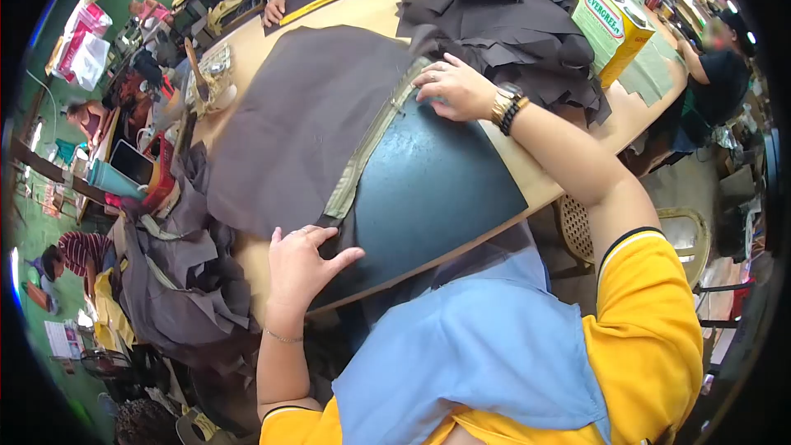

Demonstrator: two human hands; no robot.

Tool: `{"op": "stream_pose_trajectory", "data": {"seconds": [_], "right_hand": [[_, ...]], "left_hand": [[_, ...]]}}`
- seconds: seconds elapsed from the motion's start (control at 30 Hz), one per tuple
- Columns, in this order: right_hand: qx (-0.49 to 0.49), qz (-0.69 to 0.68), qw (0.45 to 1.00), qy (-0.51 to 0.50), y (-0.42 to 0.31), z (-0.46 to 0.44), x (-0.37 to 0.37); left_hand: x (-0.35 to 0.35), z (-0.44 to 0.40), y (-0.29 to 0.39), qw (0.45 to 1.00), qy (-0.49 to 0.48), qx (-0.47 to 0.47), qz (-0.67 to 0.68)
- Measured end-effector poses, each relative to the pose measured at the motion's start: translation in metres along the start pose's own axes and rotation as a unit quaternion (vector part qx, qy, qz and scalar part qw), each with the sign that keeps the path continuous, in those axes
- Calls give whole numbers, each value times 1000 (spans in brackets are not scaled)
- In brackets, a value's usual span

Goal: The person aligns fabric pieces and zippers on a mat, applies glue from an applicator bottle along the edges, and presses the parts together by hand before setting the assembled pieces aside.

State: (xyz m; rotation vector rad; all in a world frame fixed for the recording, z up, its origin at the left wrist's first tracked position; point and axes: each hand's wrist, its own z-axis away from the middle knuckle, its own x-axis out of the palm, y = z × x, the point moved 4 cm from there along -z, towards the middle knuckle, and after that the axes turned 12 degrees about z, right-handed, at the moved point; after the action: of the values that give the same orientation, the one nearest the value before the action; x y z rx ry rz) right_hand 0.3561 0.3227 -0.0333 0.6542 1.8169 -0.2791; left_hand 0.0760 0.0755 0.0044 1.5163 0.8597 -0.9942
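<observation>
A dark brown cloth panel (pixel 305 115) lies spread on the table, partly over a smooth black board (pixel 437 189). Along its right edge runs an olive strip (pixel 362 161) with lengthwise lines. My left hand (pixel 306 262) rests at the strip's lower end, fingertips on the cloth and thumb stretched out over the board. At the upper end, my right hand (pixel 455 91) touches the strip and the bunched cloth beside it, its fingers bent but apart. Neither hand visibly grips anything. Light blue cloth (pixel 470 346) covers my lap and chest.
Dark cloth pieces are heaped at the back (pixel 503 33) and hang off the left side (pixel 181 272). An Evergreen box (pixel 606 25) stands at the right. Across the table, a person's hands (pixel 276 8) rest by a yellow ruler (pixel 317 0). A brush (pixel 196 70) stands at the left.
</observation>
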Motion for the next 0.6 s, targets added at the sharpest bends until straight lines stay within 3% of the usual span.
{"op": "stream_pose_trajectory", "data": {"seconds": [0.07,0.17,0.2,0.27,0.37,0.47,0.6], "right_hand": [[34,5,998,49,-16,12,-5],[91,-70,993,25,-39,6,-10],[96,-33,992,71,-47,2,-10],[160,-55,984,52,-49,-10,9],[187,-88,974,96,-40,-18,28],[178,-116,970,114,-34,-22,27],[194,-229,954,-27,-27,-11,15]], "left_hand": [[-3,-2,5,998,27,0,63],[-13,-30,16,981,171,88,12],[-9,-44,17,988,133,84,3],[6,-70,16,995,54,78,-13],[33,-98,13,982,123,141,18],[56,-105,-27,997,19,49,55],[72,-84,-33,994,-16,42,104]]}}
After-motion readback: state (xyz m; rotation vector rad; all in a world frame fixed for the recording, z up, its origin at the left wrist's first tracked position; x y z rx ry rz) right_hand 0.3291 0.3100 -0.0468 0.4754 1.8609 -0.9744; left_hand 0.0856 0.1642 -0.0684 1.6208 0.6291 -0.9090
